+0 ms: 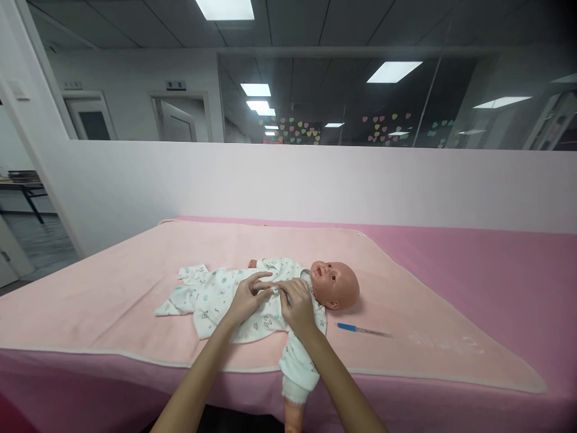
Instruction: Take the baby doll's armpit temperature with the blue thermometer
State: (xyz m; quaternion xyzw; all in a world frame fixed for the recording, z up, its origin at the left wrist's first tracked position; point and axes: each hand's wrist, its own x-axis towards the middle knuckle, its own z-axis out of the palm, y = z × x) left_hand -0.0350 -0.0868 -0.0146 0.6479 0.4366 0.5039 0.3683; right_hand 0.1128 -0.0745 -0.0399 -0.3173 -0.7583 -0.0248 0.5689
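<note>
**Both hands working at the chest of a doll's romper**

A pale pink blanket (112, 300) is lying spread under the doll (336, 284) and is reaching well out to the left of it. The doll is lying on its back across the blanket, its feet pointing left and its bare head pointing right. A white printed romper (211, 297) is covering its body, with the loose legs trailing to the left of the doll's trunk.

The left hand (247, 299) is resting on the doll's chest, its fingers (261, 278) curling in and pinching the romper's front. Just to the right, touching it, the right hand (297, 307) is gripping the same fabric close under the doll's chin. Something small and pale is sitting between the two sets of fingertips; it may be a snap, but the view is too coarse to tell.

Below the right hand, the doll's sleeved arm (295, 367) is hanging over the near edge of the blanket.

To the right of the doll's head, near but not touching, a thin stick with a blue end (363, 329) is lying on the blanket. Farther right of the doll, a deeper pink sheet (496, 270) is showing beyond the blanket.
</note>
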